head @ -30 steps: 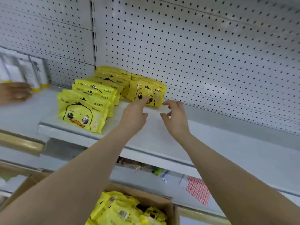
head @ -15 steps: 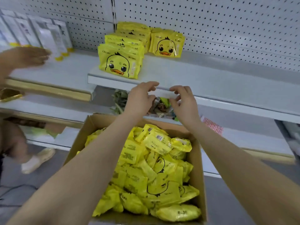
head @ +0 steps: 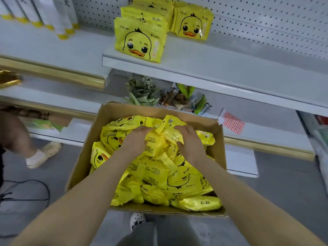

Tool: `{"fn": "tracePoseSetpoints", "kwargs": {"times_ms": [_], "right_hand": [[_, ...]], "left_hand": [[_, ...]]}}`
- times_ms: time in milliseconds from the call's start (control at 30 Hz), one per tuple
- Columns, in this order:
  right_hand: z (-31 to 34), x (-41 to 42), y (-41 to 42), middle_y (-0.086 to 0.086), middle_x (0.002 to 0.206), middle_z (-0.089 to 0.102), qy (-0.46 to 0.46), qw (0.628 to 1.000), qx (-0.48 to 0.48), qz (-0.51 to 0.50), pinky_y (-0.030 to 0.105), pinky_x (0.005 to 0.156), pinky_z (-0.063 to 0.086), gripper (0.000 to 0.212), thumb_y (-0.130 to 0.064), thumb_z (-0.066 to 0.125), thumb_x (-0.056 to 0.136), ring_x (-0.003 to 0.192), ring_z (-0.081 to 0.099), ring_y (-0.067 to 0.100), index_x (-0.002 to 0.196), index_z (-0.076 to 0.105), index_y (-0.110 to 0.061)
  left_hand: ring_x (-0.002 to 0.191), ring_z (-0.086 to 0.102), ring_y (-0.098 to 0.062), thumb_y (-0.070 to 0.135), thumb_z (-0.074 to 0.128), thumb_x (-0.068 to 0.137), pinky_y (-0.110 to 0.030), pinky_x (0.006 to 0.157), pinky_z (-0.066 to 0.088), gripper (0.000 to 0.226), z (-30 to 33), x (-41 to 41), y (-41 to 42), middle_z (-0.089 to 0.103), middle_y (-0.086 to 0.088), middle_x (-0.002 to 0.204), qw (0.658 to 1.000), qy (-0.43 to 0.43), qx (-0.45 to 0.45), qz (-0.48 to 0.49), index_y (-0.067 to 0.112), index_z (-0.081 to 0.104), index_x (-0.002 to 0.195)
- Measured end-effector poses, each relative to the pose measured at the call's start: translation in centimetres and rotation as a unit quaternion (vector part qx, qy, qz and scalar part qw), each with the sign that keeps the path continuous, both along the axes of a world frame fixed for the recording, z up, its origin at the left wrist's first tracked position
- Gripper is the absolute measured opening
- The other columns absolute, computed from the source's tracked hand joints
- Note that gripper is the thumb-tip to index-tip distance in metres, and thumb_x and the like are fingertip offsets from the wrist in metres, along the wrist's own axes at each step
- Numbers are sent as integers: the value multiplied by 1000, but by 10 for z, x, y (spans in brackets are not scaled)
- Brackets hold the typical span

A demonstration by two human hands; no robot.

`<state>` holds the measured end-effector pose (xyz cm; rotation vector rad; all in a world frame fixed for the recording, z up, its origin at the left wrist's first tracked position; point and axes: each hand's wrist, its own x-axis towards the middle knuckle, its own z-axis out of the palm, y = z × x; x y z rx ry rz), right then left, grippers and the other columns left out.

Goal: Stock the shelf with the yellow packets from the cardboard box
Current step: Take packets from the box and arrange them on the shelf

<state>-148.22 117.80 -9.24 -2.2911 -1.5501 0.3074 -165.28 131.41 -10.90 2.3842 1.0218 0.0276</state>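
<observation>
My left hand (head: pixel 136 139) and right hand (head: pixel 188 141) are both down in the cardboard box (head: pixel 85 153), a little apart, fingers curling onto the loose yellow packets (head: pixel 156 171) at its far end; whether either truly grips one I cannot tell. On the shelf (head: pixel 221 68) above, one row of stocked packets (head: pixel 140 39) stands at the left, another just beginning beside it. The box looks nearly full, so I judge most remains.

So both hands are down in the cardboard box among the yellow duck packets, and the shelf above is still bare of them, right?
Not quite. The head view shows both hands, left hand and right hand, in the cardboard box among the yellow packets, but the shelf already holds two rows of stocked packets.
</observation>
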Motion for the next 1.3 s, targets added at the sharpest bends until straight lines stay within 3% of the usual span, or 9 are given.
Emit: {"fn": "tracePoseSetpoints", "kwargs": {"times_ms": [200, 333, 433, 633, 833, 1067, 1200, 1267, 1300], "right_hand": [[-13, 15, 13, 13, 155, 26, 3, 993, -107, -53, 40, 108, 33, 80, -5, 65, 87, 138, 31, 35, 152, 20, -14], [-22, 17, 19, 12, 155, 23, 43, 989, -131, -51, 42, 107, 36, 91, -1, 66, 83, 141, 27, 33, 154, 11, -17], [-28, 16, 18, 12, 138, 40, -6, 991, -127, -44, 42, 100, 42, 84, -10, 71, 81, 124, 42, 34, 150, 24, -17], [-24, 10, 9, 9, 115, 47, -57, 989, -137, -10, 35, 97, 33, 41, -23, 72, 82, 109, 44, 31, 121, 59, -25], [-14, 17, -34, 10, 102, 53, 33, 997, 65, -25, 32, 82, 43, 17, -6, 69, 78, 94, 55, 29, 95, 67, -9], [-10, 29, -78, 2, 120, 64, 126, 987, -80, -52, 15, 85, 36, 40, 22, 46, 66, 117, 56, 20, 70, 66, -13], [-1, 23, -55, 4, 103, 70, 153, 966, -88, -188, 29, 77, 47, 29, 0, 46, 86, 97, 61, 28, 82, 66, -21], [-2, 14, -48, 10, 108, 65, 152, 947, -94, -267, 37, 82, 49, 18, -25, 46, 95, 99, 59, 34, 104, 61, -21], [-5, 9, -47, 12, 117, 59, 139, 941, -117, -285, 40, 86, 47, 30, -40, 46, 96, 105, 55, 36, 116, 55, -20]], "left_hand": [[144, 18, -28, 0, 54, 88, -46, 114, 26, 80, -14, 5, 0, 20, -1, 157, 986, 145, 61, -56, 24, 14, 152], [138, 28, -30, -10, 54, 78, -48, 113, 27, 88, -12, 7, -2, 31, -5, 148, 985, 153, 76, -33, 25, 18, 151], [123, 40, -29, -4, 60, 78, -41, 106, 38, 73, -16, 6, -1, 42, -8, 132, 981, 158, 105, -28, 25, 39, 142], [121, 40, -30, 24, 66, 86, -44, 100, 38, 42, -3, -2, -4, 49, -3, 126, 977, 185, 107, -7, 30, 53, 126], [106, 46, -31, 1, 75, 73, -39, 90, 41, 32, 1, -6, -26, 55, -8, 115, 995, -75, 68, 1, 19, 66, 98], [108, 56, -22, -6, 49, 85, -28, 86, 42, 44, 1, -14, -44, 63, -3, 115, 997, 16, -71, -26, 21, 65, 115], [111, 55, -25, 25, 61, 90, -35, 88, 46, 60, -9, -14, -50, 59, -7, 119, 990, 108, -85, -17, 30, 35, 144], [118, 47, -27, 35, 67, 86, -36, 93, 44, 67, -15, -14, -55, 50, -9, 126, 989, 139, -49, -13, 32, 34, 143], [122, 42, -28, 36, 69, 84, -36, 96, 42, 68, -17, -13, -57, 44, -9, 130, 990, 137, -24, -9, 32, 35, 142]]}}
